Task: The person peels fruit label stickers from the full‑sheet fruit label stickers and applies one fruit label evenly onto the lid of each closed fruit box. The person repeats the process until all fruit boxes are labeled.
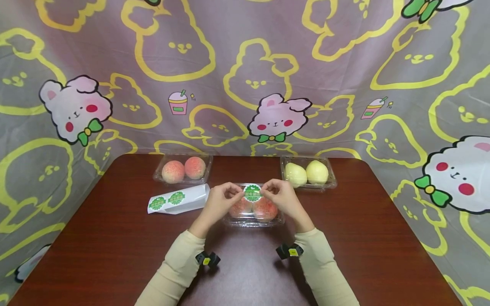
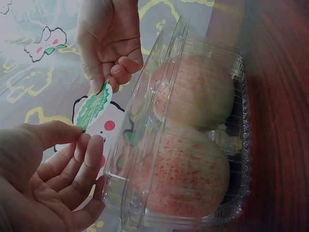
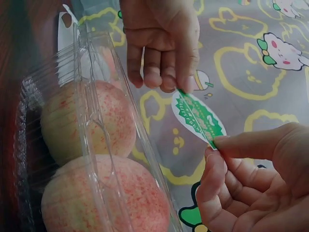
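A round green-and-white sticker (image 1: 252, 193) is stretched between both hands, just above a clear plastic box (image 1: 254, 222) that holds two peaches (image 2: 186, 174). My left hand (image 1: 221, 201) pinches one edge of the sticker between thumb and fingers, as the left wrist view shows. The opposite edge is pinched by my right hand (image 1: 284, 199). In the right wrist view the sticker (image 3: 198, 116) bends slightly, apart from the lid (image 3: 96, 121) of the closed box.
Left of the hands lies a white backing strip (image 1: 187, 204) with more green stickers. Behind it stands a clear box of peaches (image 1: 173, 171); another with yellow-green pears (image 1: 317, 172) is at the back right. A patterned curtain (image 1: 214, 85) surrounds the brown table (image 1: 115, 255).
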Tool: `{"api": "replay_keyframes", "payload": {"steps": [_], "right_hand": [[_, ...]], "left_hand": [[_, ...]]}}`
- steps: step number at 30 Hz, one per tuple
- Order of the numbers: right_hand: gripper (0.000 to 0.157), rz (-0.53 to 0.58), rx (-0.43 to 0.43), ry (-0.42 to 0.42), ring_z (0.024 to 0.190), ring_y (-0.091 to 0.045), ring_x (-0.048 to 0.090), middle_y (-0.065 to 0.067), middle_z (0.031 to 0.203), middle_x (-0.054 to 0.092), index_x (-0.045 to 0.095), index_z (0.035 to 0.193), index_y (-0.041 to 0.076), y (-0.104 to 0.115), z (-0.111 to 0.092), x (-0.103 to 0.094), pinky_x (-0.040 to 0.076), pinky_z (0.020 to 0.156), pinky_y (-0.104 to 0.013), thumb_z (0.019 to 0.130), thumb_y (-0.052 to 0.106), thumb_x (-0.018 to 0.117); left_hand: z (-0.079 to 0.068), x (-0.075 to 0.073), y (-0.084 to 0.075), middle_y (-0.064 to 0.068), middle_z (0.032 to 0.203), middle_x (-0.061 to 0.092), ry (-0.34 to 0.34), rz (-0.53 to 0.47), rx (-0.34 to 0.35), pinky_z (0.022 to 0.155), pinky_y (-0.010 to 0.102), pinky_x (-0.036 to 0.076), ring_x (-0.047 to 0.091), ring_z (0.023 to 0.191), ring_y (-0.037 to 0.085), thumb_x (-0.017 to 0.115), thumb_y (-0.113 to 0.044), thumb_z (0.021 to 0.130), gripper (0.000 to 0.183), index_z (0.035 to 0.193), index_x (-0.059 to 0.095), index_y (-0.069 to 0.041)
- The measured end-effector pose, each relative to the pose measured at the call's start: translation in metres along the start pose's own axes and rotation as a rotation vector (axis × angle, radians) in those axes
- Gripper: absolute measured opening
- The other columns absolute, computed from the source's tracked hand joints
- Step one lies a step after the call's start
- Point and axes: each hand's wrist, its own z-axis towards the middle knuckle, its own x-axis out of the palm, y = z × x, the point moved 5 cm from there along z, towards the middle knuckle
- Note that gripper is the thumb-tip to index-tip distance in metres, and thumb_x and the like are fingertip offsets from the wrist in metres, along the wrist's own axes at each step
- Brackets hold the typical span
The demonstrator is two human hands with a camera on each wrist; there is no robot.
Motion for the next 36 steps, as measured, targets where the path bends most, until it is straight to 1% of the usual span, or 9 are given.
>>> {"api": "replay_keyframes", "payload": {"steps": [4, 7, 12, 17, 20, 25, 30, 36], "right_hand": [[0.009, 0.052, 0.088, 0.024, 0.058, -0.003, 0.048, -0.016, 0.075, 0.064, 0.065, 0.085, -0.009, -0.006, 0.0, 0.001, 0.041, 0.053, -0.018, 0.086, 0.0, 0.066], [0.011, 0.096, 0.144, 0.044, 0.057, -0.006, 0.049, -0.012, 0.073, 0.064, 0.064, 0.088, -0.011, -0.011, 0.0, 0.002, 0.044, 0.052, -0.02, 0.086, 0.0, 0.065], [0.012, 0.144, 0.197, 0.091, 0.054, -0.008, 0.051, -0.006, 0.066, 0.062, 0.064, 0.089, -0.014, -0.016, 0.0, 0.005, 0.047, 0.052, -0.021, 0.086, -0.003, 0.064], [0.012, 0.141, 0.219, 0.117, 0.053, -0.008, 0.05, -0.002, 0.063, 0.061, 0.064, 0.088, -0.014, -0.014, -0.001, 0.008, 0.046, 0.052, -0.021, 0.085, -0.003, 0.064], [0.012, 0.137, 0.233, 0.118, 0.053, -0.008, 0.05, -0.002, 0.064, 0.062, 0.065, 0.088, -0.013, -0.014, -0.001, 0.009, 0.046, 0.052, -0.021, 0.085, -0.002, 0.065], [0.013, 0.12, 0.235, 0.111, 0.052, -0.006, 0.05, 0.0, 0.063, 0.062, 0.065, 0.087, -0.014, -0.017, -0.001, 0.009, 0.046, 0.051, -0.02, 0.084, -0.001, 0.067], [0.013, 0.122, 0.246, 0.098, 0.051, -0.005, 0.051, 0.002, 0.062, 0.061, 0.065, 0.086, -0.014, -0.02, 0.0, 0.01, 0.046, 0.051, -0.02, 0.083, -0.002, 0.067], [0.013, 0.091, 0.236, 0.064, 0.05, -0.004, 0.051, -0.004, 0.063, 0.064, 0.066, 0.085, -0.013, -0.019, 0.0, 0.009, 0.047, 0.05, -0.02, 0.082, -0.001, 0.068]], "left_hand": [[0.001, -0.002, 0.001, 0.015, 0.079, 0.073, -0.02, 0.038, 0.038, 0.062, 0.016, 0.049, 0.063, 0.067, 0.012, 0.071, -0.008, 0.083, 0.008, 0.087, 0.071, -0.001], [0.002, -0.005, 0.003, 0.015, 0.078, 0.072, -0.037, 0.071, 0.055, 0.062, 0.016, 0.049, 0.064, 0.067, 0.015, 0.071, -0.006, 0.082, 0.007, 0.086, 0.071, 0.0], [0.004, -0.012, 0.01, 0.014, 0.076, 0.072, -0.071, 0.131, 0.033, 0.061, 0.017, 0.048, 0.063, 0.066, 0.015, 0.07, -0.005, 0.082, 0.005, 0.084, 0.07, -0.001], [0.006, -0.019, 0.017, 0.014, 0.076, 0.072, -0.088, 0.178, -0.009, 0.062, 0.018, 0.047, 0.063, 0.066, 0.015, 0.071, -0.008, 0.082, 0.007, 0.084, 0.071, -0.002], [0.006, -0.022, 0.02, 0.015, 0.078, 0.072, -0.089, 0.199, -0.013, 0.061, 0.019, 0.048, 0.065, 0.067, 0.017, 0.07, -0.009, 0.082, 0.008, 0.085, 0.07, -0.001], [0.006, -0.025, 0.023, 0.016, 0.079, 0.073, -0.077, 0.2, -0.035, 0.061, 0.021, 0.049, 0.067, 0.068, 0.021, 0.069, -0.009, 0.083, 0.009, 0.086, 0.07, 0.0], [0.007, -0.027, 0.027, 0.016, 0.078, 0.073, -0.064, 0.205, -0.058, 0.063, 0.023, 0.05, 0.068, 0.068, 0.022, 0.07, -0.009, 0.083, 0.01, 0.086, 0.07, 0.0], [0.007, -0.03, 0.033, 0.016, 0.078, 0.072, -0.041, 0.233, -0.095, 0.065, 0.027, 0.052, 0.067, 0.07, 0.022, 0.069, -0.01, 0.083, 0.011, 0.086, 0.07, 0.0]]}}
